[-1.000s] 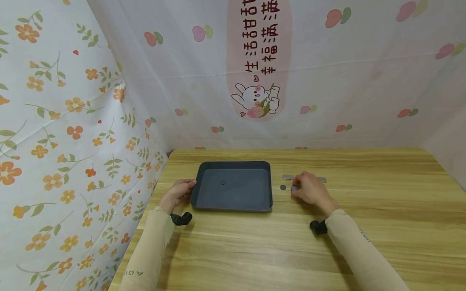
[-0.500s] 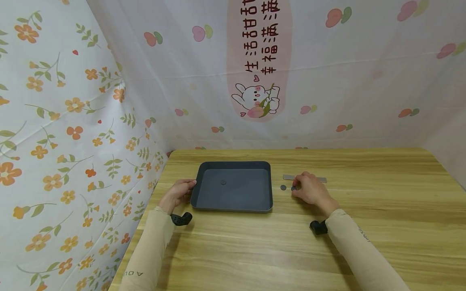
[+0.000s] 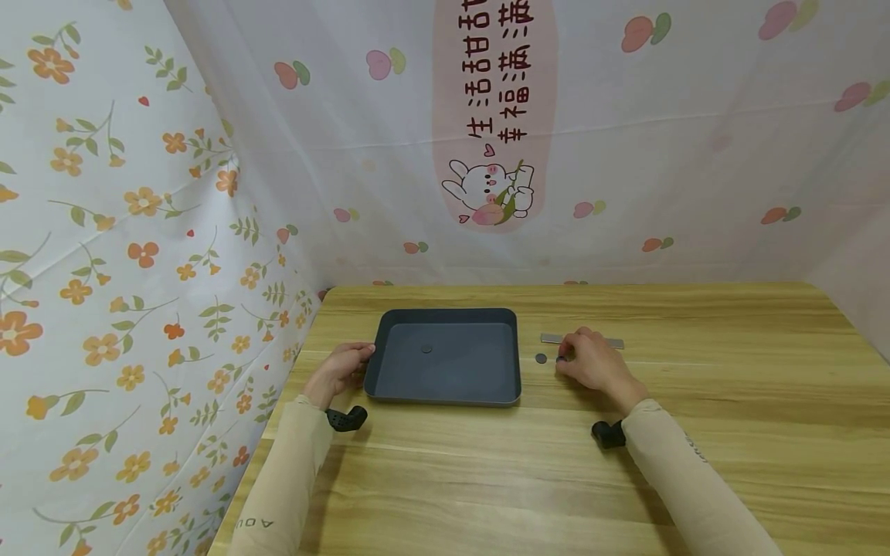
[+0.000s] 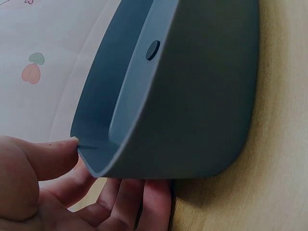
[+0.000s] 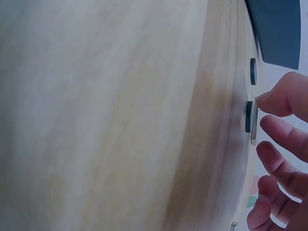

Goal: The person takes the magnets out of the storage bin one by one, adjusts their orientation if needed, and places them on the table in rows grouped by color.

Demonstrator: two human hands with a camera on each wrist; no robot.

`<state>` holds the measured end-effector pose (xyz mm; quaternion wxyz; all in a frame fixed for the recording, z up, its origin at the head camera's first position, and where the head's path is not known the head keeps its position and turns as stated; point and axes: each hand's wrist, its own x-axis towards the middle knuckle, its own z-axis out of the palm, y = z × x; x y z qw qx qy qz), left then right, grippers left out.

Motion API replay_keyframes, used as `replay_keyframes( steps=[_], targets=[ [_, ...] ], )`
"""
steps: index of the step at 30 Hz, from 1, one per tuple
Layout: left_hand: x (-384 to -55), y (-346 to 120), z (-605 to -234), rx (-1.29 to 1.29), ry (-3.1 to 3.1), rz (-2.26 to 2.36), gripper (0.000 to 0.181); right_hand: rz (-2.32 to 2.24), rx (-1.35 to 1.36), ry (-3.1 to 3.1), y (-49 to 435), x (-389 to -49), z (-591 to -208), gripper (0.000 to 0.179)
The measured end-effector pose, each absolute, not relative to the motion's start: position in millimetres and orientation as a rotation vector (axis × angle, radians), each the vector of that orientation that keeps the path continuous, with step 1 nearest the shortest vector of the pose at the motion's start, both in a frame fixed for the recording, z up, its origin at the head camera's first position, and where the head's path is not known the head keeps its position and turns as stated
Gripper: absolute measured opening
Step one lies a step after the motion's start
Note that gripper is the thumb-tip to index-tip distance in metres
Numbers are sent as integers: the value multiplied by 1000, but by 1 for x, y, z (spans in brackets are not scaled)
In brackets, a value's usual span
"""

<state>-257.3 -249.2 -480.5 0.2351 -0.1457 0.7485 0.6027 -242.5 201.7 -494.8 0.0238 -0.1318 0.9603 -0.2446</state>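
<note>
A shallow dark grey tray (image 3: 445, 394) sits on the table, with a small dark disc (image 3: 426, 349) inside. At its left side, my left hand (image 3: 342, 364) grips it; in the left wrist view the thumb presses the rim and the other fingers lie low along the wall. To the tray's right, my right hand (image 3: 591, 361) is lowered over a second disc (image 5: 249, 116), its thumb and index fingertips close to it with a gap between them. A third disc (image 3: 541, 358) lies between that hand and the tray.
Behind the right hand is thin flat metal (image 3: 552, 338), showing on both sides of the hand, its middle hidden. The wooden table (image 3: 445, 471) ends at a patterned cloth (image 3: 334, 193) at the back and another on the left.
Both hands stay in place. Less of the disc at the right fingertips shows in the head view, and it looks darker than a second ago.
</note>
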Motion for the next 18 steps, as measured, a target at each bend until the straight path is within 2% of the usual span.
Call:
replay_keyframes(
  steps=[18],
  targets=[
    [-258, -252, -484, -381, 2066, 1651, 44, -942, -406, 2925, 188, -246, -480, 14]
  ],
)
